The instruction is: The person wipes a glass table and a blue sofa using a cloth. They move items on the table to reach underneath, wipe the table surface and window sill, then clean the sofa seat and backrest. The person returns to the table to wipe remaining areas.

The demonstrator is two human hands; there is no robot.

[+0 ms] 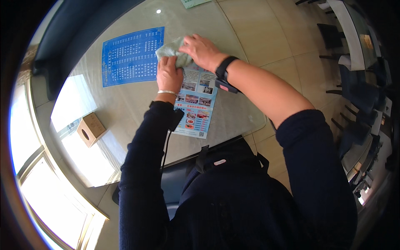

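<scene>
A crumpled pale green cloth [173, 50] lies bunched under both of my hands on a glossy table [137, 103]. My left hand [169, 75] has its fingertips on the cloth's near edge. From the right, my right hand [201, 51] grips the cloth's far right part. Beneath the cloth and my hands is a printed leaflet [197, 106] with pictures of rooms and dishes; its top end is partly hidden. Left of the cloth, a blue printed sheet [132, 57] with white writing lies flat, its right edge close to the cloth.
A tissue box [93, 128] stands near the window-side table edge. A green card [195, 2] shows at the far edge. Dark bench seating [72, 47] runs along the left; a window [53, 200] is at lower left. Other tables and dark chairs [353, 81] stand across the tiled floor.
</scene>
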